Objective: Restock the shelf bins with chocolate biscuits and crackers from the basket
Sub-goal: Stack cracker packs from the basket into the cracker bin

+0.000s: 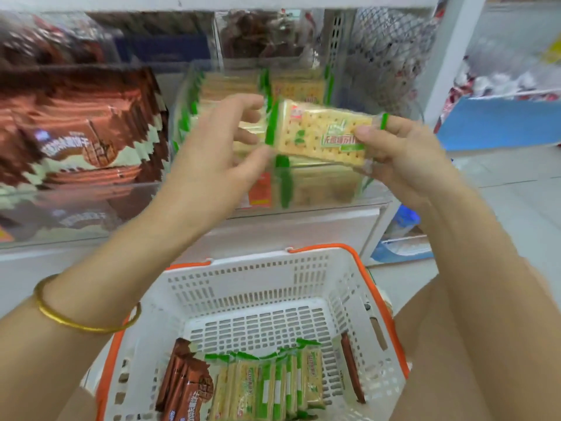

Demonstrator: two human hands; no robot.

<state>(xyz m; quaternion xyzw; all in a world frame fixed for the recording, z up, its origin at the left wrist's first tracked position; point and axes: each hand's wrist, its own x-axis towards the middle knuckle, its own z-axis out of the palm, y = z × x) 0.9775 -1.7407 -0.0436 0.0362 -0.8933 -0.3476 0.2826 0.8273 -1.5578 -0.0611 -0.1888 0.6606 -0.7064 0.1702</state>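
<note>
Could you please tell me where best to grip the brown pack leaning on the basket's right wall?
Pinch the brown pack by its upper long edge, coming down from above. It stands on edge against the basket wall, and bare floor on its left leaves room to reach in.

Glossy film cracker pack (318,132); perforated white plastic basket (267,287).

The basket (252,284) sits near, before the shelf (303,224). In it, chocolate biscuit packs (188,387) lie left of cracker packs (273,387). On the shelf, the chocolate biscuit bin (76,214) stands left of the cracker bin (321,194), with a cracker pack (315,132) above that bin.
</note>
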